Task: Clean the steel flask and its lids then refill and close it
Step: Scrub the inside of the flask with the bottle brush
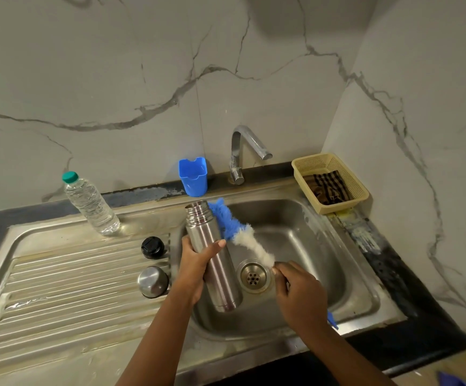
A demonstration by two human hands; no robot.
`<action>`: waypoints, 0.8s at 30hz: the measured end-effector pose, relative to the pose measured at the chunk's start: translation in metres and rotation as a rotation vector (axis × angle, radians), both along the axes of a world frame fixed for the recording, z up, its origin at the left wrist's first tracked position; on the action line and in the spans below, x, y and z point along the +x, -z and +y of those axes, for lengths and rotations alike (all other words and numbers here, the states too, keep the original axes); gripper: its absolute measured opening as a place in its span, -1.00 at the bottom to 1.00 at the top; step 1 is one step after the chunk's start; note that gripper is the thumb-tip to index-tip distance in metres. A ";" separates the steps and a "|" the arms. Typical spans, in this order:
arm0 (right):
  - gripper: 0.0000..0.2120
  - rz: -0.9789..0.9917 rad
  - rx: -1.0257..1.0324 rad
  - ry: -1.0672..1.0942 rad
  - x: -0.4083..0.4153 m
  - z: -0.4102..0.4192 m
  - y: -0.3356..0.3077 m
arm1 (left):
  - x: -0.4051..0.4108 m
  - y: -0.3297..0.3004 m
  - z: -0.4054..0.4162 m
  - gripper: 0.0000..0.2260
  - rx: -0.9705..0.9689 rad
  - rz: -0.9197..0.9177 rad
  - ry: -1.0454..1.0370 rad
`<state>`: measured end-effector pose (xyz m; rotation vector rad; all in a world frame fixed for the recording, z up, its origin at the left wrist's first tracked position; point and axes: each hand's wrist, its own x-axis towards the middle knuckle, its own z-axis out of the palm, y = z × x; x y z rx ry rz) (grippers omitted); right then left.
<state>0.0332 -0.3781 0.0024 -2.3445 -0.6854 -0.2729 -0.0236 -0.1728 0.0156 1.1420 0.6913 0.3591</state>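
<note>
Nearest, two bare forearms are extended over the sink basin [323, 263]. The right hand [300, 292] is closed around the handle of a bottle brush [243, 235], whose white and blue bristles are laid against the outside of the flask's upper part. The left hand [195, 263] is wrapped around the body of the steel flask [212, 246], which is held tilted over the basin, its open threaded mouth pointed away and up. A drain strainer [253, 277] is seen just right of the flask. On the ribbed drainboard [67, 285] to the left, a steel cap [153, 281] is set dome-up, with a black inner lid [152, 247] just behind it. Farther back are placed a capped water bottle [89, 204], a blue plastic holder [193, 176], a chrome tap [243, 151], and a beige basket [357, 190] containing a striped cloth [328, 188].
</note>
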 end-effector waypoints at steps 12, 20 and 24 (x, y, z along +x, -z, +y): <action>-0.77 -0.075 0.155 -0.055 -0.009 -0.005 -0.016 | -0.005 0.003 0.004 -0.44 0.004 -0.054 0.040; -0.89 -0.018 0.152 -0.100 -0.015 -0.020 0.003 | -0.003 0.001 0.009 -0.36 -0.036 -0.114 0.010; -0.91 0.048 0.056 -0.071 -0.024 -0.035 0.022 | -0.003 -0.002 0.017 -0.20 -0.169 -0.171 -0.085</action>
